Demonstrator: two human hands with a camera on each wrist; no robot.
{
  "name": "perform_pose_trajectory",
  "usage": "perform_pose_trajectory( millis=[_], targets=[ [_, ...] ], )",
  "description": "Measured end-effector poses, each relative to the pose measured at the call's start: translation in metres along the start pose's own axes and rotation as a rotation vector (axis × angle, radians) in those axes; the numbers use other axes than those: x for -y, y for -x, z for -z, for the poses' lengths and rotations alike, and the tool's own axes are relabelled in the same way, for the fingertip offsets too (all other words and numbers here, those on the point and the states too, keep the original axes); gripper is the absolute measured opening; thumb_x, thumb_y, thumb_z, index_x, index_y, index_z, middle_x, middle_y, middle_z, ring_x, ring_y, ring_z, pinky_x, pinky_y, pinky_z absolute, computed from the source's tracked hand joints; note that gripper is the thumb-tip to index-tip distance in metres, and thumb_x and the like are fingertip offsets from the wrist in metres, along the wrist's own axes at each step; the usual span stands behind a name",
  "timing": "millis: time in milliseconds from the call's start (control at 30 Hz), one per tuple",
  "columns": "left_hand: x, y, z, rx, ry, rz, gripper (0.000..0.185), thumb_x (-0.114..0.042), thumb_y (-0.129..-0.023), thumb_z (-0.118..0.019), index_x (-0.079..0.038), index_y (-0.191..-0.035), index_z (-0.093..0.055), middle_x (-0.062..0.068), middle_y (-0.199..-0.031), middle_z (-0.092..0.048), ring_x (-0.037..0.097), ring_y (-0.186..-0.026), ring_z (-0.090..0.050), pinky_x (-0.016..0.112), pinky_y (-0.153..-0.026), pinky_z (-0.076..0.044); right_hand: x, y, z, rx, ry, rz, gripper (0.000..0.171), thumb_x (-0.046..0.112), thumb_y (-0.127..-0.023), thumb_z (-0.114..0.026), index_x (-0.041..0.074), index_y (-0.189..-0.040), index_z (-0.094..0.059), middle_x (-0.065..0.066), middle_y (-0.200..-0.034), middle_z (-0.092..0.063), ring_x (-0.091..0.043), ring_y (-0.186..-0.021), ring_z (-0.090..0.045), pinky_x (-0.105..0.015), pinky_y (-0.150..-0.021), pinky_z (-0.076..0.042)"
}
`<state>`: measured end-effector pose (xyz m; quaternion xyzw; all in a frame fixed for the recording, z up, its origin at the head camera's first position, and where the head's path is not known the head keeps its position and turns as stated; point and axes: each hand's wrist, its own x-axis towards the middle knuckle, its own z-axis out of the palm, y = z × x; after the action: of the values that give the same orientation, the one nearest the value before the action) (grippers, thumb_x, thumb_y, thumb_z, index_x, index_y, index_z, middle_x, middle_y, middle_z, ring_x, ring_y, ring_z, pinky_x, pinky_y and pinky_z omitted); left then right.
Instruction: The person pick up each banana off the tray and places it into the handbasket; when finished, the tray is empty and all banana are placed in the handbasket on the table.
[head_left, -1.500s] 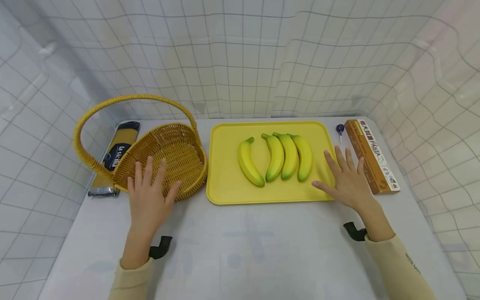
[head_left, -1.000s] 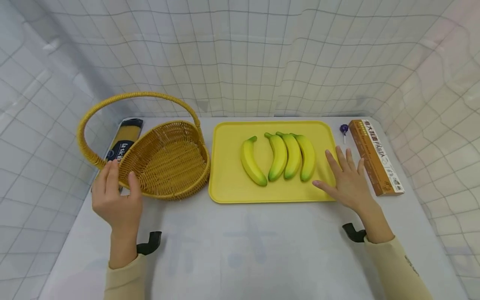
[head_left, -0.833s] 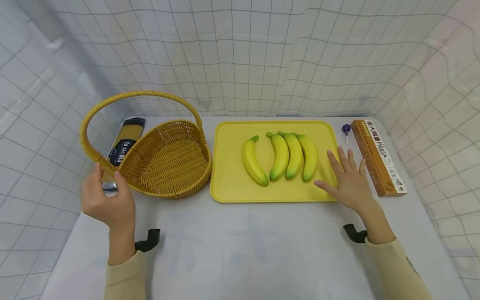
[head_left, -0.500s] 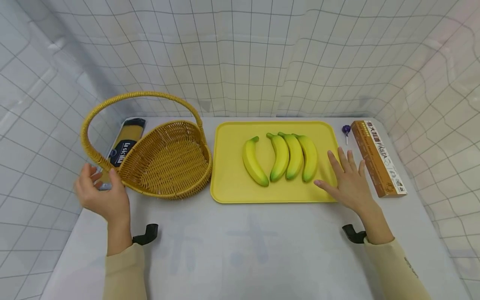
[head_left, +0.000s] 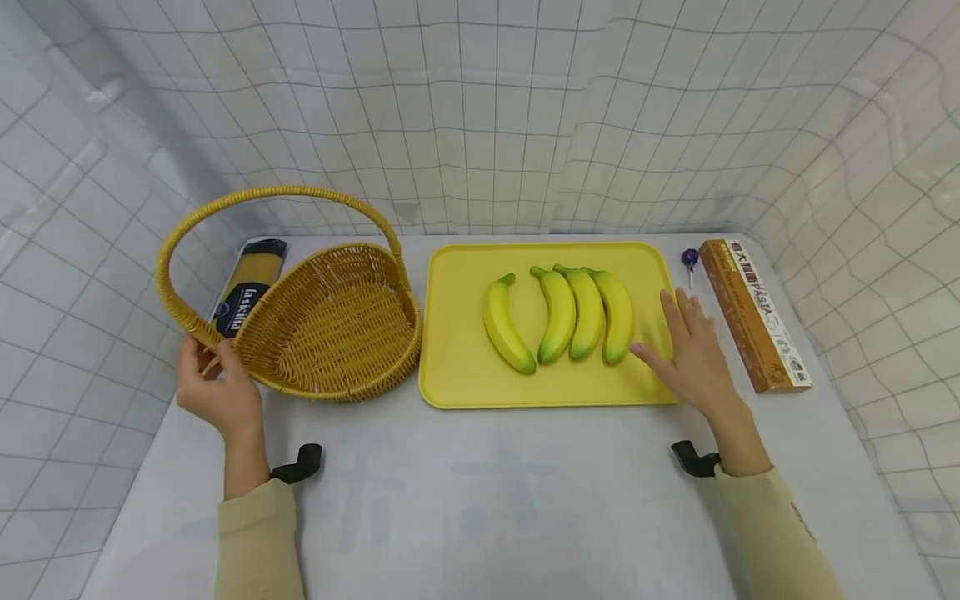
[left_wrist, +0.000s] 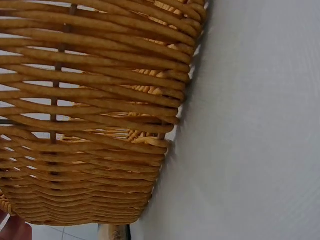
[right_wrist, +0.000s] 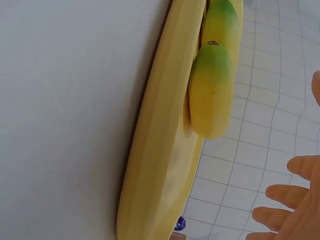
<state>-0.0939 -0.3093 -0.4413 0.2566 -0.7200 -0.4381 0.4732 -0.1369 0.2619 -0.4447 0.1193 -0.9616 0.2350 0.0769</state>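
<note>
A woven yellow basket [head_left: 337, 325] with a tall hoop handle [head_left: 277, 193] stands at the left of the white table. My left hand [head_left: 213, 387] grips the handle's lower left end, thumb and fingers curled round it. The left wrist view shows the basket's wicker wall [left_wrist: 100, 125] close up. Several yellow-green bananas [head_left: 557, 312] lie on a yellow tray [head_left: 450, 333]. My right hand [head_left: 690, 350] rests flat on the tray's right side, fingers straight, thumb almost at the rightmost banana [head_left: 617, 315]. In the right wrist view that banana's tip [right_wrist: 210, 95] sits above the tray rim [right_wrist: 160, 165].
A pack of spaghetti [head_left: 243, 287] lies behind the basket at the far left. A long brown pasta box [head_left: 753, 312] and a small purple lollipop [head_left: 688, 258] lie right of the tray. Grid-patterned white walls enclose the table.
My left hand left the basket's front rim, swung left and took hold of the handle's base. My right hand slid slightly toward the bananas.
</note>
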Motion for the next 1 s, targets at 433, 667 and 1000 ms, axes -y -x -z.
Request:
perform_pose_trajectory(
  millis=[433,667,1000],
  targets=[
    [0.007,-0.002,-0.004,-0.045,-0.076,-0.027,0.023,-0.014,-0.094,-0.059,-0.005,-0.111,-0.071,-0.029,-0.091,-0.051,-0.007,-0.085,-0.054,0.011,-0.071,-0.043,0.003,-0.016,-0.018,-0.046,-0.197,-0.099,0.094,0.043,-0.089,-0.067,0.002,-0.156,-0.015,-0.03,-0.157,-0.02,-0.05,-0.143,-0.02,-0.067,-0.111,-0.021],
    [0.006,-0.001,-0.002,-0.036,-0.087,-0.04,0.024,-0.017,-0.095,-0.058,-0.007,-0.113,-0.071,-0.03,-0.093,-0.051,-0.008,-0.087,-0.054,0.01,-0.071,-0.043,0.007,-0.023,-0.025,-0.039,-0.251,-0.197,0.094,0.042,-0.09,-0.066,0.003,-0.156,-0.011,-0.032,-0.153,-0.024,-0.048,-0.135,-0.031,-0.064,-0.109,-0.028],
    [0.007,-0.001,-0.003,-0.036,-0.081,-0.052,0.023,-0.019,-0.095,-0.058,-0.013,-0.112,-0.072,-0.025,-0.097,-0.057,0.001,-0.09,-0.06,0.011,-0.071,-0.042,0.004,-0.03,-0.032,0.012,-0.271,-0.262,0.095,0.048,-0.092,-0.061,0.003,-0.156,-0.007,-0.035,-0.149,-0.025,-0.048,-0.126,-0.04,-0.062,-0.101,-0.038]
  ],
)
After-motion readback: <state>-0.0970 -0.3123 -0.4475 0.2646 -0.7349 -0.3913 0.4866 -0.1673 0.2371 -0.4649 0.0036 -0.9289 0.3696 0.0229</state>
